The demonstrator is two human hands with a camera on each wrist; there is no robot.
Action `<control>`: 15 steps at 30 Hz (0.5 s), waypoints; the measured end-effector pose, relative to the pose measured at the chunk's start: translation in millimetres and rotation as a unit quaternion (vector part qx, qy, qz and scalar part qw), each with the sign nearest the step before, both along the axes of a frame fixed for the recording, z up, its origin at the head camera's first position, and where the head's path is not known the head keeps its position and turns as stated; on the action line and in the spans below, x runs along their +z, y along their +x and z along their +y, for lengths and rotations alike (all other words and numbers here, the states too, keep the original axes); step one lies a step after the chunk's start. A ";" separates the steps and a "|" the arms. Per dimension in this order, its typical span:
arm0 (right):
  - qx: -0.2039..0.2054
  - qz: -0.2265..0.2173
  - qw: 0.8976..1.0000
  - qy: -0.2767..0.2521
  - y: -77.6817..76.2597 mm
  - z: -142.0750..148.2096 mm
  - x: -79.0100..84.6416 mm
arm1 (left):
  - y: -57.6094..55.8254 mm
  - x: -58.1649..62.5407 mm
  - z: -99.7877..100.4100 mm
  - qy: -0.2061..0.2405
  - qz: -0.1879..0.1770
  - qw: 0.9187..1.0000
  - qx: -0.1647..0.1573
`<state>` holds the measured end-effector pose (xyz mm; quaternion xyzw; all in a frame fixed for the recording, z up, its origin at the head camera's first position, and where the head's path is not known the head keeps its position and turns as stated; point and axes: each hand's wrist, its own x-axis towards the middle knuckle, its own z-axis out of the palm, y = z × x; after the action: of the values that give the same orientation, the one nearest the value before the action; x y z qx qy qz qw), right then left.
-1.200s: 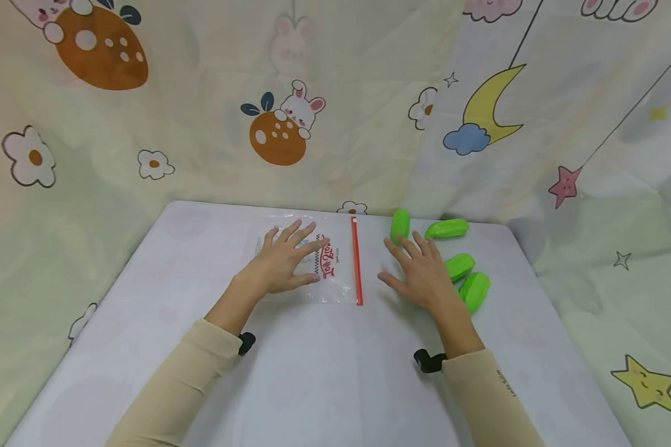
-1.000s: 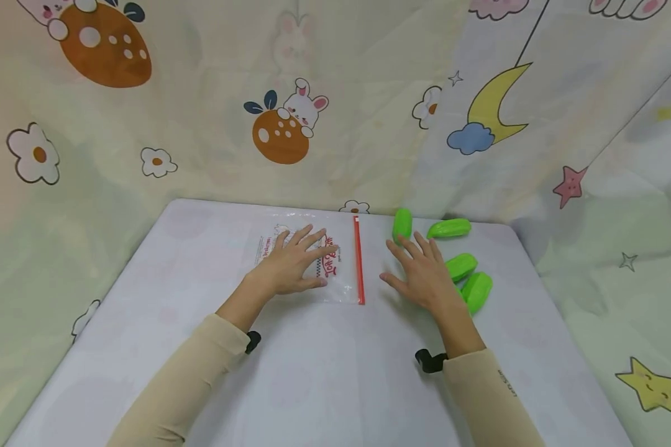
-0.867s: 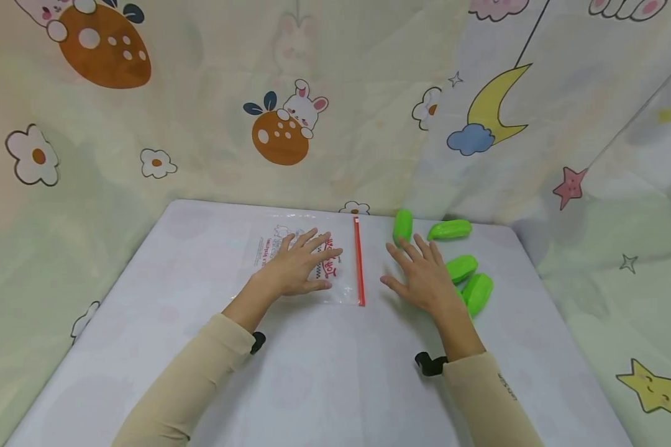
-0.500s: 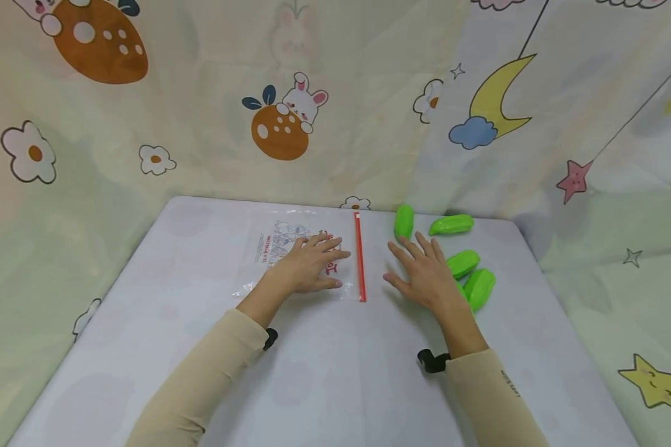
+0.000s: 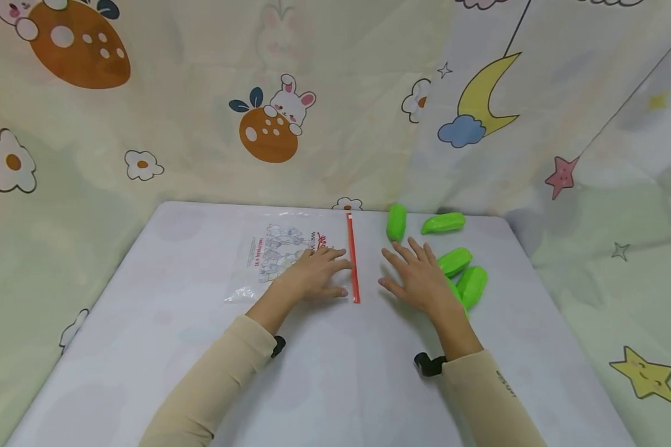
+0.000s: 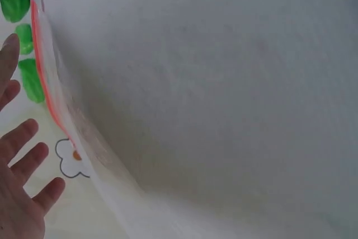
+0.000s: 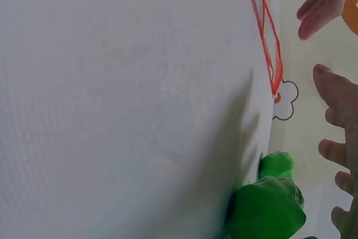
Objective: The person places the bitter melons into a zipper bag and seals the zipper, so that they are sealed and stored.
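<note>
A clear zip bag (image 5: 285, 239) with printed drawings and red lettering lies flat on the table, its red zip edge (image 5: 353, 261) toward the right. My left hand (image 5: 313, 276) is over the bag's right part, fingers spread and reaching to the zip edge, holding nothing. In the right wrist view the red edges (image 7: 271, 54) stand apart as a narrow loop. To the right of the bag, my right hand (image 5: 422, 279) has its fingers spread and holds nothing. Beside and partly behind it lie bright green, long, ridged vegetable-like pieces (image 5: 472, 287).
Two more green pieces lie near the table's back edge, one upright-pointing (image 5: 396, 222) and one sideways (image 5: 443, 223). A cartoon-printed cloth (image 5: 363, 124) hangs right behind the white table (image 5: 324, 385). A small black device (image 5: 429, 364) sits at the right wrist.
My left hand has moved right and slightly toward me across the bag to its red zip edge, uncovering the printed drawings. My right hand has hardly moved; the bag and green pieces stay put.
</note>
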<state>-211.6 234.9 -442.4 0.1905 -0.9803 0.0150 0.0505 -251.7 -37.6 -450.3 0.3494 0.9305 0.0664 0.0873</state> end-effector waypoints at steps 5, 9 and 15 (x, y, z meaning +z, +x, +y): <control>0.000 0.001 1.000 -0.004 1.1 0.7 -2.8 | 1.9 -1.2 5.5 0.005 -0.002 1.000 -0.015; 0.002 0.001 1.000 -0.006 1.8 0.0 -2.1 | 3.0 -3.5 8.2 -0.009 -0.001 1.000 -0.019; 0.005 -0.001 1.000 -0.017 -0.8 -5.3 2.1 | 1.9 -8.5 6.9 0.002 0.006 1.000 -0.008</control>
<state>-212.4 229.6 -440.3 0.1946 -0.9789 0.0324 0.0530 -249.8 -30.7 -458.8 0.3573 0.9281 0.0654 0.0817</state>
